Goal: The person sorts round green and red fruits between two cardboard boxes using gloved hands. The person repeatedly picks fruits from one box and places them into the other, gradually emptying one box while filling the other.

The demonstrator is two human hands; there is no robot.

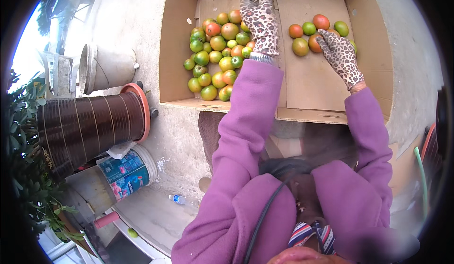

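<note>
A big open cardboard box point(312, 82) lies in front of me, split by a cardboard divider. Its left half holds a heap of green, yellow and orange tomatoes point(218, 56). The right half holds a smaller cluster of tomatoes point(316, 31) at the far end. My left hand point(259, 20), in a leopard-print glove, rests flat along the divider with fingers spread, holding nothing. My right hand point(339, 53), gloved the same way, reaches onto the right cluster with its fingertips touching an orange tomato point(314, 42). Purple sleeves cover both arms.
At left lie a dark brown ribbed pot point(90, 127) on its side, a grey bucket point(106, 67) and a white bucket with a coloured label point(127, 171). A small plastic bottle point(178, 198) lies on the concrete. Green plants point(28, 169) fill the left edge; a green hose point(422, 174) runs at right.
</note>
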